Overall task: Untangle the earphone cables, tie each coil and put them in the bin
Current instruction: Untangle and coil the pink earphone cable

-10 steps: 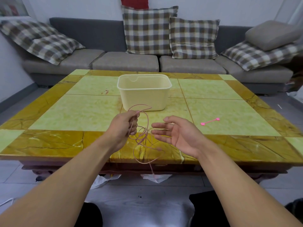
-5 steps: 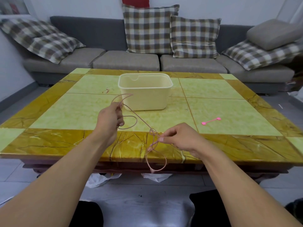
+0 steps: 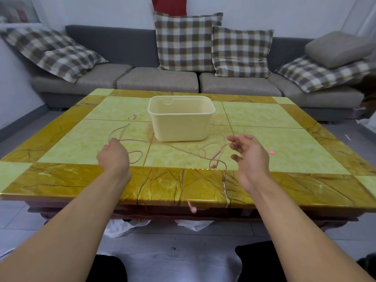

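Observation:
A thin pink earphone cable (image 3: 162, 143) stretches low over the yellow tiled table (image 3: 71, 143), between my two hands. My left hand (image 3: 113, 157) is closed on one end, with a loop rising behind it and another loop to its right. My right hand (image 3: 251, 157) has its fingers loosely spread, and the cable's other end runs to its fingertips. One earbud (image 3: 213, 165) lies near the front border, and another earbud (image 3: 192, 209) dangles below the table's front edge. The cream plastic bin (image 3: 181, 127) stands upright behind the cable.
A small pink tie (image 3: 271, 152) lies on the table, partly hidden by my right hand. A grey sofa (image 3: 158, 80) with checked cushions runs behind the table. White plastic bags (image 3: 120, 226) lie on the floor under the front edge.
My hands have moved apart and forward over the table, pulling the bunched cable out into a long line. My right hand's fingers have loosened from a tight pinch.

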